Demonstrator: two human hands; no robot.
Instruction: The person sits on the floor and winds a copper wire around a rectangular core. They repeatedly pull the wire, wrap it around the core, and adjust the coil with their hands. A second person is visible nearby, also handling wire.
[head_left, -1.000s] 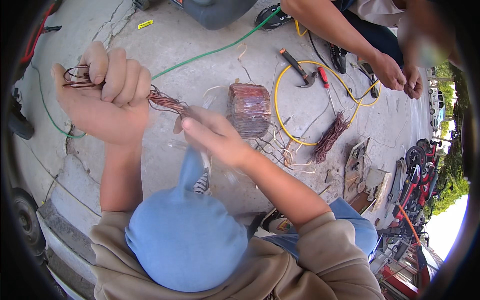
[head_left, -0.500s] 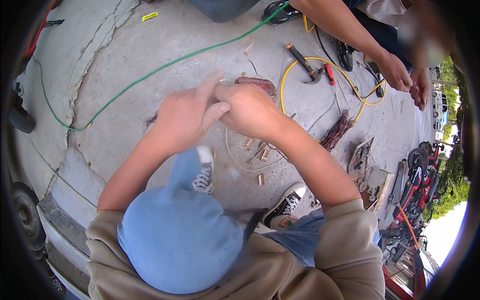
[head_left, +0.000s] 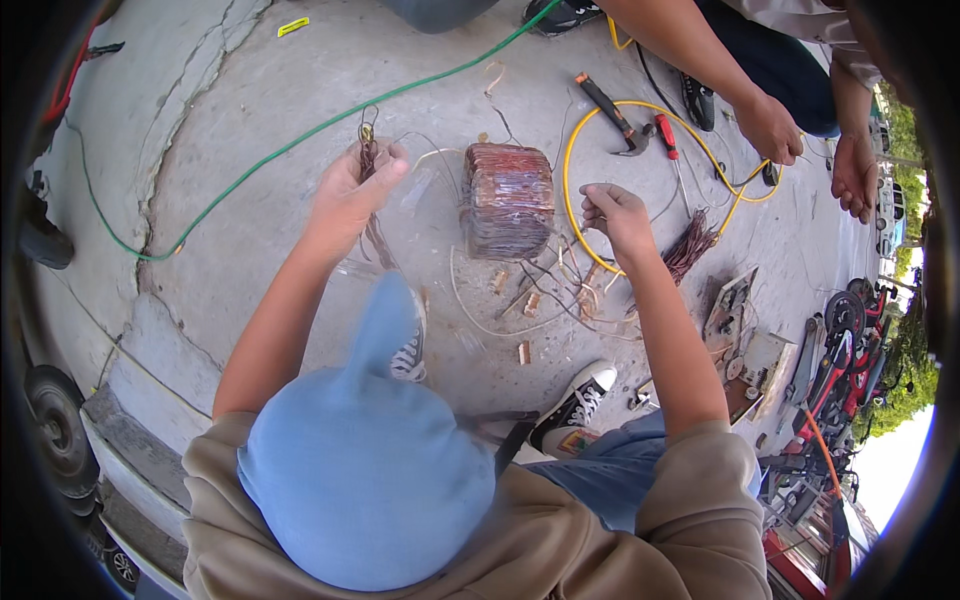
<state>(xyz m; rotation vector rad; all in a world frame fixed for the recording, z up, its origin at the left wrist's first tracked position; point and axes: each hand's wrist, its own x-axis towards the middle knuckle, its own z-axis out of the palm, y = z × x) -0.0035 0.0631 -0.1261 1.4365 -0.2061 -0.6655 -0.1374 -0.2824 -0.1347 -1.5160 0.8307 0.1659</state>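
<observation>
My left hand (head_left: 348, 200) is closed around a bundle of reddish-brown wire (head_left: 368, 160), with thin ends looping out above the fingers and a tail hanging below. To its right on the concrete lies a block-shaped coil of reddish-brown wire (head_left: 509, 200), its turns packed side by side. On the coil's other side my right hand (head_left: 615, 215) hovers with its fingers pinched together; whatever is between them is too small to make out. Loose wires (head_left: 570, 300) trail from the coil's near edge.
A hammer (head_left: 615, 115), red-handled screwdriver (head_left: 667, 138) and yellow hose (head_left: 572, 150) lie right of the coil, near another wire bundle (head_left: 695, 245). A green hose (head_left: 300, 150) crosses the floor. A co-worker's hands (head_left: 775, 130) are at upper right. Opened metal parts (head_left: 755, 365) lie lower right.
My hands were together in front of the coil; they have parted, left hand leftward and right hand rightward, uncovering the coil and the wire bundle. The co-worker's hands have also moved apart.
</observation>
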